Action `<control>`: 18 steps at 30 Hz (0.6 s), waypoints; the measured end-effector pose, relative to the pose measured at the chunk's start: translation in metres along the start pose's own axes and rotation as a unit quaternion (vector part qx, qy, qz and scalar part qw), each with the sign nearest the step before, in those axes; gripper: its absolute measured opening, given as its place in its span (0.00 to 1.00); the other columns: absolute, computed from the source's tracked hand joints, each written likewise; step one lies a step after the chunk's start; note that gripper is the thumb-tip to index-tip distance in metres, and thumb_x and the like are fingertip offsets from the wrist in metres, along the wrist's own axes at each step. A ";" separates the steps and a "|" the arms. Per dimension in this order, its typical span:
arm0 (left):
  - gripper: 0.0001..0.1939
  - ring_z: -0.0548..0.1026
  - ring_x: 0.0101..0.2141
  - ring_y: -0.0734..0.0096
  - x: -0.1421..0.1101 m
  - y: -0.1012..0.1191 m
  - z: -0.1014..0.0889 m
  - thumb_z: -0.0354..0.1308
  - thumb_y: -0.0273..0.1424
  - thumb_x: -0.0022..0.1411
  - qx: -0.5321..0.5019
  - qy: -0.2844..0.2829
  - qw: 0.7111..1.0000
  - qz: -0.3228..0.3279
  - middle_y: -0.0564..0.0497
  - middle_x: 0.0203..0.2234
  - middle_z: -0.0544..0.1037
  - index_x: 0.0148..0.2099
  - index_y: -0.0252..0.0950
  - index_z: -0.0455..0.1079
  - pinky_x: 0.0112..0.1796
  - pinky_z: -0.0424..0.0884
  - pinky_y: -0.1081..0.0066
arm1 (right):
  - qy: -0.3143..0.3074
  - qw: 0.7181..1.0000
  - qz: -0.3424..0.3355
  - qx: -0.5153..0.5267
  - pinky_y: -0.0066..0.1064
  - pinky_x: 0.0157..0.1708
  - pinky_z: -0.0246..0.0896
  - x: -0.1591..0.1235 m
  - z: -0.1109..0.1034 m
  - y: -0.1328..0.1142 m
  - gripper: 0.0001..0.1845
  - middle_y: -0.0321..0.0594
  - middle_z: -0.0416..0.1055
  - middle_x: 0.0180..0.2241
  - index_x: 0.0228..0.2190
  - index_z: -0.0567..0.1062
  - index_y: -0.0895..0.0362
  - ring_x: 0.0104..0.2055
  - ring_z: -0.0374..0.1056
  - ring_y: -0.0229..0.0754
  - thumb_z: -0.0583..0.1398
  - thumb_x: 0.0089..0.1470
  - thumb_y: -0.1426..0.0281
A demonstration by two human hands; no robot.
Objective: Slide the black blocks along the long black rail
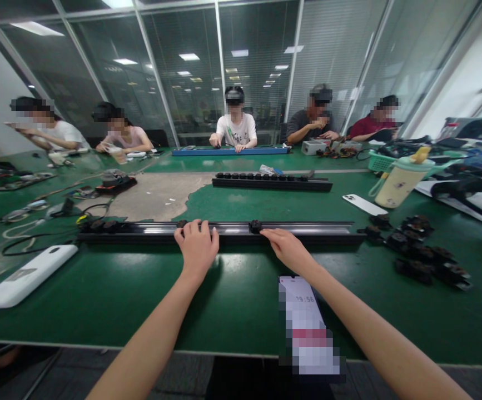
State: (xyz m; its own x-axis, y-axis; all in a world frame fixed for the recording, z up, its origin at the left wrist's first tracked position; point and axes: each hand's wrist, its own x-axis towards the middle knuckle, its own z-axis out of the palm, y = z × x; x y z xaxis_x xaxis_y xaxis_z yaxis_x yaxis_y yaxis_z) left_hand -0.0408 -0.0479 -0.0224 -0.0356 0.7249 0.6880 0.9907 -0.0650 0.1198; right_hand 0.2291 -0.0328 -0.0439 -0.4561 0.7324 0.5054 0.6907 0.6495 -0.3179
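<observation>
A long black rail (228,238) with a shiny silver inner channel lies crosswise on the green table in front of me. My left hand (198,247) reaches over its middle, fingers bent and spread across the channel, gripping it. Just beyond those fingers, a black module (182,224) sits in the channel, partly hidden. Farther right, my right hand (284,244) has its fingers together, with the tips at the right side of a small black module (256,226) in the channel. More black modules (109,225) sit at the rail's left end.
Loose black modules (422,244) are heaped at the right. A phone (307,311) lies near the front edge, a white power bank (30,276) at left. Beyond are a second filled rail (272,184), a white phone (363,204) and a tumbler (403,180). Several people sit opposite.
</observation>
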 end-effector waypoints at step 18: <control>0.30 0.67 0.55 0.36 -0.011 0.019 -0.011 0.43 0.44 0.73 0.176 -0.123 0.975 -0.063 0.25 0.56 0.72 0.59 0.26 0.73 0.53 0.59 0.46 | -0.002 1.000 0.004 -0.009 0.50 0.64 0.63 -0.001 -0.002 0.000 0.20 0.46 0.76 0.57 0.57 0.78 0.54 0.60 0.72 0.53 0.61 0.65 0.66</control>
State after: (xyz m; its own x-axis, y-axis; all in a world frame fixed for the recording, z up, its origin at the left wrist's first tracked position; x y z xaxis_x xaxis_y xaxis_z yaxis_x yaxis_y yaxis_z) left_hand -0.0234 -0.0651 -0.0197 -0.1703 0.8571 0.4863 0.9658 0.2430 -0.0901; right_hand 0.2310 -0.0342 -0.0429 -0.4528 0.7378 0.5006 0.7037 0.6405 -0.3074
